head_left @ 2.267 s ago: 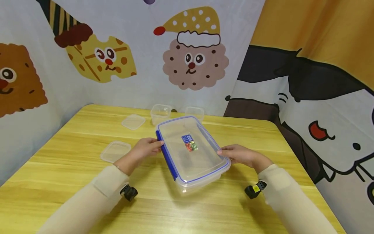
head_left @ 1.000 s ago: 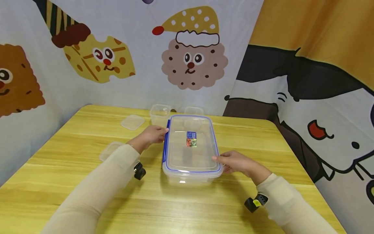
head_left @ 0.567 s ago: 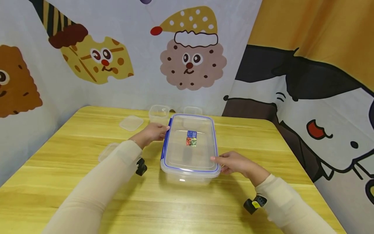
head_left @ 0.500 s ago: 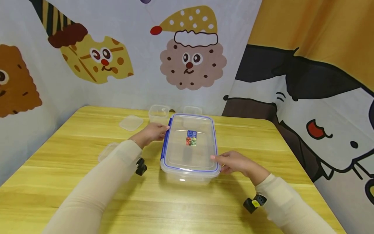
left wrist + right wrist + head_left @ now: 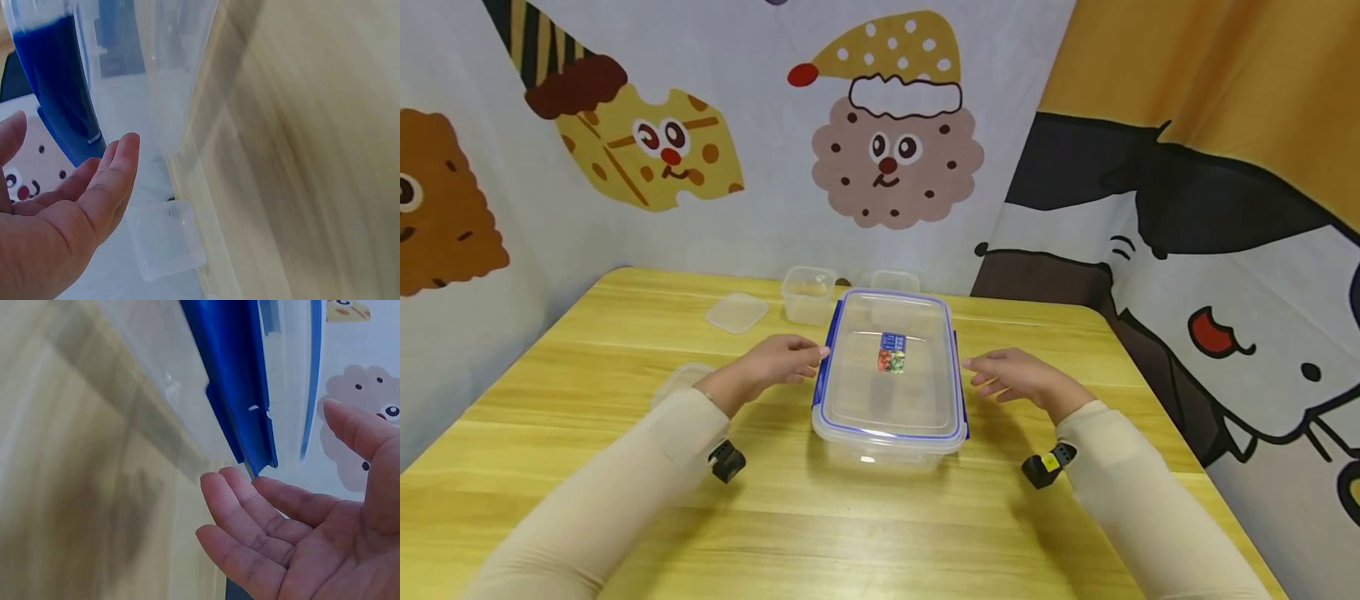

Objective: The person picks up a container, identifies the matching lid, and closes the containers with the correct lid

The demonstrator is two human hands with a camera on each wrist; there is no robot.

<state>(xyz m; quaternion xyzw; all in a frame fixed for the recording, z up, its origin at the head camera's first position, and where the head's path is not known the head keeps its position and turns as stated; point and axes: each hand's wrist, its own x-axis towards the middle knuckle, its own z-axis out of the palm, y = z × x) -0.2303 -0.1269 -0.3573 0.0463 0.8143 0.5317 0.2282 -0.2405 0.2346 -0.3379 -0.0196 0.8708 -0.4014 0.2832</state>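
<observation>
A large clear plastic food box (image 5: 880, 462) with a blue-edged lid (image 5: 880, 408) stands lengthwise mid-table. My left hand (image 5: 775, 365) is at its left side, thumb tip right by the blue clip, fingers loosely extended. In the left wrist view that blue clip (image 5: 59, 81) slants down and outward just past my fingers (image 5: 112, 187). My right hand (image 5: 1015, 379) is beside the box's right edge, fingers spread and holding nothing. The right wrist view shows the right blue clip (image 5: 234, 369) angled out from the wall, its end close to my fingertips (image 5: 219, 494).
Behind the box are a small clear tub (image 5: 808, 300) and another small tub (image 5: 895, 282) partly hidden by the lid. Two thin clear lids lie left: one farther back (image 5: 737, 312), one nearer (image 5: 681, 382), partly covered by my left arm. A cartoon-print cloth (image 5: 760, 233) lines the table's back.
First held turned and tilted, the box was straightened and set down. Since then both hands have released it: the left slid nearer me, the right moved farther forward along the side.
</observation>
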